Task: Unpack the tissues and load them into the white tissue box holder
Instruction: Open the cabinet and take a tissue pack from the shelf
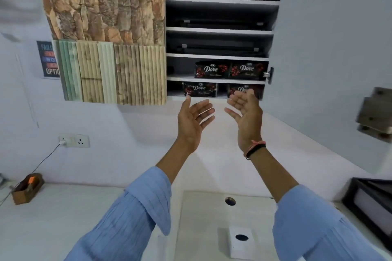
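Several dark Dove tissue packs sit on the two lowest shelves of an open wall cabinet; one pack [200, 89] lies at bottom left, another pack [246, 89] at bottom right, partly hidden by my fingers. My left hand [194, 122] and my right hand [246, 115] are both raised just below the bottom shelf, palms facing each other, fingers spread, holding nothing. The white tissue box holder [241, 242], with a dark oval slot on top, stands on the counter between my forearms.
The cabinet's open door [106, 34], clad in stone-look panels, hangs to the left of the shelves. A small wooden box [27, 188] with a cable sits at the counter's left. A black tray [371, 207] stands at right. A wall socket [74, 141] is left.
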A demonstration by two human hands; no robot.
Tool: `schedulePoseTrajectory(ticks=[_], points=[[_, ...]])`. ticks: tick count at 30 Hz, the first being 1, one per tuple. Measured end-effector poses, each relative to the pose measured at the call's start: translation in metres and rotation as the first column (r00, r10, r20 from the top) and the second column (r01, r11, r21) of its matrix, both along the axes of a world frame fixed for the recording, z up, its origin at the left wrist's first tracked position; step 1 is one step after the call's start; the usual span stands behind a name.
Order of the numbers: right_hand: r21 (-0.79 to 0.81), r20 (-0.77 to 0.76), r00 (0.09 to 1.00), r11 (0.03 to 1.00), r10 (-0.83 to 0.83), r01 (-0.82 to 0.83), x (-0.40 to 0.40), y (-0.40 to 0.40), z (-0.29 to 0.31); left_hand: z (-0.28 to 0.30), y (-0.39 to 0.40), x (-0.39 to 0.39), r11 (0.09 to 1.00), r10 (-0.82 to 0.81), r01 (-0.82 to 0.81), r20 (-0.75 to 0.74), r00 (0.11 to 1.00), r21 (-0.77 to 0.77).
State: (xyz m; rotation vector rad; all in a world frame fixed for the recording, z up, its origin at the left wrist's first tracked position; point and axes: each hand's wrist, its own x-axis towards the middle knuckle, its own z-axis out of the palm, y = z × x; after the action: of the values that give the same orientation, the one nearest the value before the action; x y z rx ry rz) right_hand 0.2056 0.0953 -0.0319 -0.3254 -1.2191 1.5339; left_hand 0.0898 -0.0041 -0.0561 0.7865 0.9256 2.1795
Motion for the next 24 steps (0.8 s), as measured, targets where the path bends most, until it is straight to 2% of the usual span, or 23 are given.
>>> schedulePoseTrajectory(ticks=[5, 8, 11, 15, 20, 24], points=[[0.015, 0.054, 0.996, 0.998, -0.067, 0.066, -0.058, 0.009, 0.003, 0.004, 0.016, -0.069, 1.000, 0.011, -0.011, 0.031, 0.999, -0.006], [0.038, 0.110, 0.980, 0.986, -0.164, 0.161, -0.088, 0.032, 0.001, 0.002, 0.023, -0.094, 1.000, 0.000, 0.001, 0.045, 0.999, -0.014], [0.095, 0.225, 0.934, 0.961, -0.277, 0.261, -0.111, 0.055, 0.005, -0.004, 0.027, -0.113, 1.000, -0.012, 0.013, 0.069, 0.998, -0.016], [0.185, 0.362, 0.864, 0.936, -0.349, 0.301, -0.130, 0.078, 0.012, -0.013, 0.031, -0.131, 0.999, -0.022, 0.025, 0.119, 0.993, -0.020], [0.259, 0.425, 0.810, 0.912, -0.404, 0.319, -0.144, 0.097, 0.010, -0.019, 0.031, -0.141, 0.999, -0.019, 0.024, 0.123, 0.992, -0.040], [0.278, 0.397, 0.811, 0.899, -0.429, 0.338, -0.145, 0.100, 0.011, -0.023, 0.031, -0.144, 0.999, -0.004, 0.008, 0.129, 0.992, -0.033]])
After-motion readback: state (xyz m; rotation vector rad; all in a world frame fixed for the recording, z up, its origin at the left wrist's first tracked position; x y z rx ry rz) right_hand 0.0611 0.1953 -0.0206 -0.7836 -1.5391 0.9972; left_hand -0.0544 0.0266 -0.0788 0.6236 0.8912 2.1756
